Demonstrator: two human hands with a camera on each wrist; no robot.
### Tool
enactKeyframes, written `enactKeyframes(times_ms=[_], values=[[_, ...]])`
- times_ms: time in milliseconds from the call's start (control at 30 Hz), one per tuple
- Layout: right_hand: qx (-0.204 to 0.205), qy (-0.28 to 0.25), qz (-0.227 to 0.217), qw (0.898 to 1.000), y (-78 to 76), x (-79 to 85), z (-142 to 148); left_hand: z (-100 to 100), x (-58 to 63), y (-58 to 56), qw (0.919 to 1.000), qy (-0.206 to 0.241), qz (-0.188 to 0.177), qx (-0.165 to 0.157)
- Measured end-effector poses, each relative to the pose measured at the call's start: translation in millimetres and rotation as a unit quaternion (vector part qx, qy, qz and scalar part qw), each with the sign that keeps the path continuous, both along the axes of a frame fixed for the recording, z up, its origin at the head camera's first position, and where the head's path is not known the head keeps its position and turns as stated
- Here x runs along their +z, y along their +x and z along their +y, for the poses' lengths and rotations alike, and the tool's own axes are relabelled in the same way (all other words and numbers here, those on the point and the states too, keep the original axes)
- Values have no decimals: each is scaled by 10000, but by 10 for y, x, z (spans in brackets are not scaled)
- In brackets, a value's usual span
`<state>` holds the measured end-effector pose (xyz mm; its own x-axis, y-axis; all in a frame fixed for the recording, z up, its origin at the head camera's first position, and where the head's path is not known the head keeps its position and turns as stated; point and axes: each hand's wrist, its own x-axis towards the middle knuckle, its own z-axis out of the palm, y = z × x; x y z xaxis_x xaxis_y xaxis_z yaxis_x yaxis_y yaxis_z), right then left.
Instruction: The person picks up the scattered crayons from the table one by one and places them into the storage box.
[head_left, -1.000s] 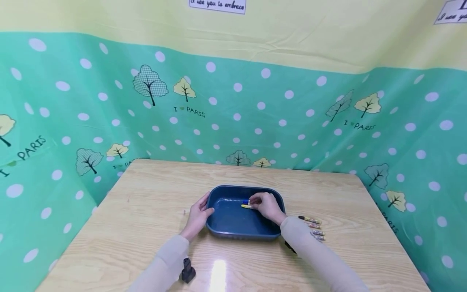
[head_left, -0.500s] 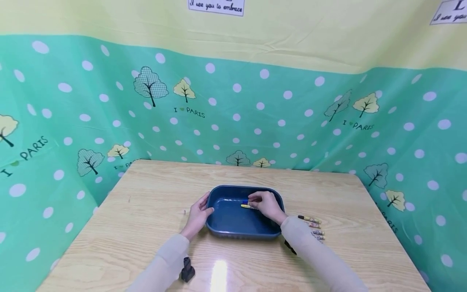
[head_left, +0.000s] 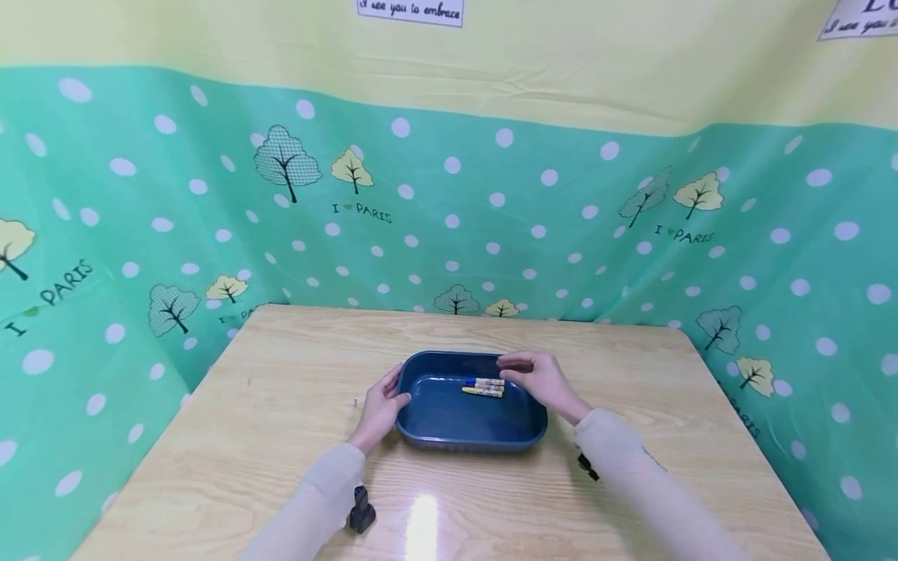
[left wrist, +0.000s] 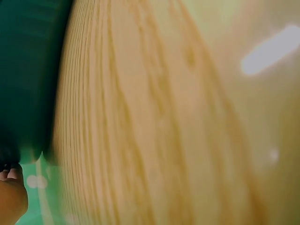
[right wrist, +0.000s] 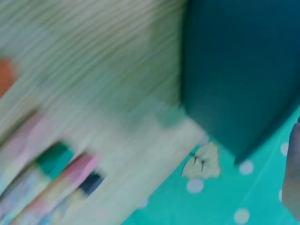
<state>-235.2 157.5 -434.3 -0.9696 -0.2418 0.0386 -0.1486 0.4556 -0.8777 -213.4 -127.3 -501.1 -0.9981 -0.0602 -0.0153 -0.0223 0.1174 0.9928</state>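
Observation:
A dark blue rectangular basin stands on the wooden table. My left hand grips its left wall, thumb over the rim and fingers along the outside. Several crayons in printed wrappers lie side by side on the basin's floor, near its back right, with blue and yellow ends showing. Above the basin's right rim is my right hand, fingers slightly bent with nothing in them. More crayons, blurred, lie on the table in the right wrist view; in the head view the right sleeve mostly covers that spot.
The wooden table runs back to a green and yellow printed curtain that hangs behind and at both sides. A black device sits at the left wrist, another at the right.
My right hand has let go of a crayon beside the others in the basin, then risen and moved right to the rim. My left hand keeps its hold on the basin.

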Motion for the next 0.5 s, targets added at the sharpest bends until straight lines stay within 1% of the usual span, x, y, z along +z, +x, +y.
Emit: enactKeyframes(times_ms=[100, 267, 400, 500], values=[[-150, 9, -25, 9999, 22, 38, 181, -1, -2, 15, 10000, 27, -70, 29], [-269, -81, 29, 9996, 13, 11, 464, -21, 19, 19, 9999, 54, -57, 71], [-399, -1, 81, 9992, 23, -54, 665, -23, 29, 9, 10000, 6, -2, 6], [-445, 138, 90, 9989, 40, -143, 842, -5, 27, 3, 10000, -12, -8, -69]])
